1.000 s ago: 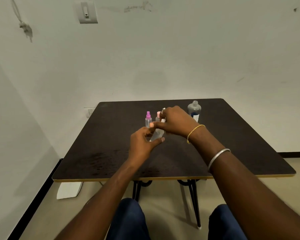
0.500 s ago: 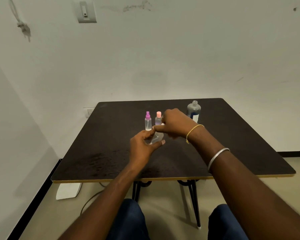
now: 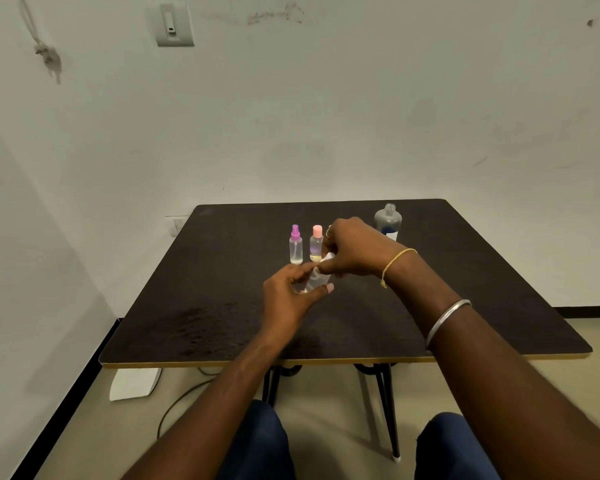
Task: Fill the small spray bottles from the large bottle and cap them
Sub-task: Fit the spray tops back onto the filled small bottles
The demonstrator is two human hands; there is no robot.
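My left hand (image 3: 286, 296) grips a small clear spray bottle (image 3: 315, 280), tilted, just above the dark table (image 3: 222, 306). My right hand (image 3: 352, 251) pinches the white cap (image 3: 327, 258) at that bottle's top. Behind them stand two small bottles upright: one with a purple spray top (image 3: 295, 244) and one with a pink cap (image 3: 316, 243). The large grey bottle (image 3: 388, 220) stands uncapped at the back right, partly hidden by my right hand.
The table stands against a white wall. A wall switch (image 3: 172, 25) is high on the left. On the floor under the table's left edge lie a white object (image 3: 134, 383) and a cable (image 3: 181, 396). My knees are below the front edge.
My right hand has dropped slightly and turned on the cap. The pink-capped bottle behind it has come fully into view. My left hand keeps its hold on the bottle.
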